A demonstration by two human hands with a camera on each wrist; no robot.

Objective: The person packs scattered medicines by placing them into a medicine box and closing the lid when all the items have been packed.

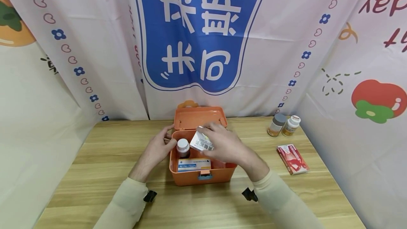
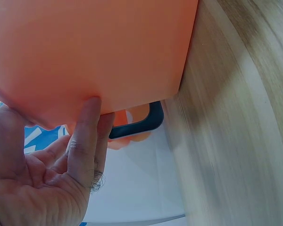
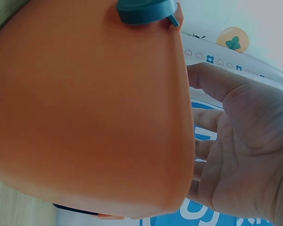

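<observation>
An orange medicine box [image 1: 202, 176] stands with its lid [image 1: 201, 116] raised at the back. My left hand [image 1: 158, 146] holds its left wall, thumb at the rim and fingers against the outside; the left wrist view shows fingertips [image 2: 92, 106] on the orange wall. Over the box's opening, my right hand [image 1: 224, 142] grips a small white medicine carton [image 1: 201, 141], tilted. Inside the box, a white-capped bottle [image 1: 183, 147] stands at the left and a blue-and-white carton [image 1: 194, 164] lies at the front. In the right wrist view, the box's front hides the right fingertips.
At the right of the wooden table [image 1: 121, 140] stand a grey-capped bottle [image 1: 276, 124] and a white-capped bottle [image 1: 291, 125]. Nearer me lies a red-and-white carton [image 1: 292, 159]. A printed curtain [image 1: 203, 38] hangs behind the table.
</observation>
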